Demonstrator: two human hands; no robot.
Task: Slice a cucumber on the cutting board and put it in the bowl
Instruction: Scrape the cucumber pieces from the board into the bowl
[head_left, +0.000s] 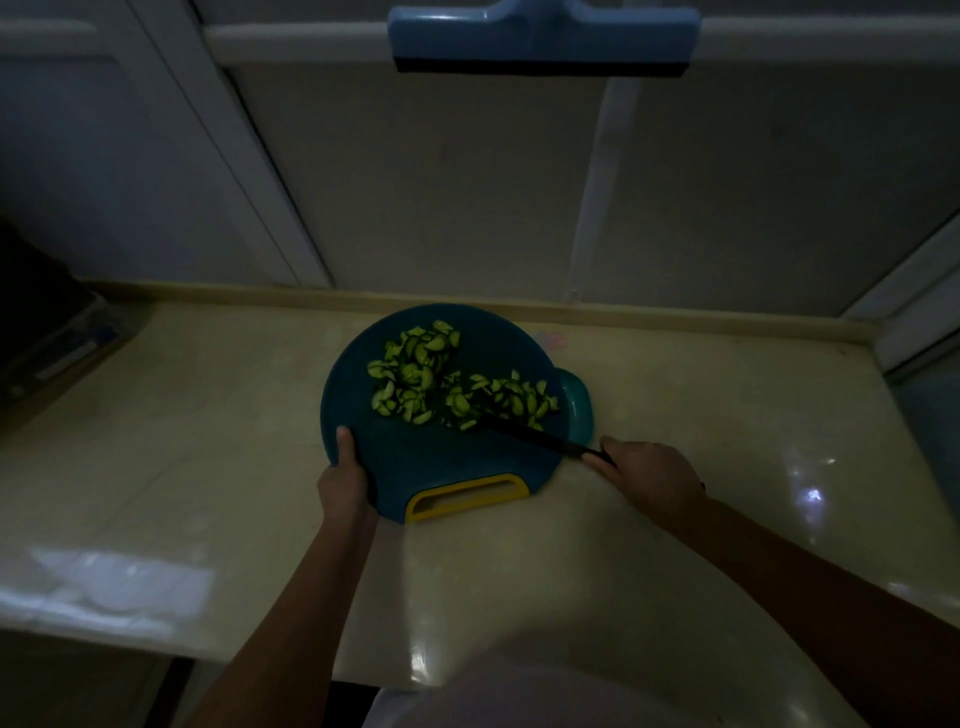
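Note:
A round dark blue cutting board (415, 457) with a yellow handle (467, 496) lies on the counter. Several cucumber slices (415, 374) are heaped on its far half, in a left pile and a right pile (519, 397). My left hand (345, 480) grips the board's near left edge, thumb on top. My right hand (649, 475) grips the handle of a dark knife (524, 431), whose blade reaches into the right pile. A teal bowl (579, 405) peeks out from behind the board's right edge, mostly hidden.
The pale counter (208, 441) ends at a raised back lip and a wall of white panels. A blue object (540, 36) hangs on the wall above. Dark items (47, 332) sit at the far left. A pale round thing (519, 701) shows at the bottom.

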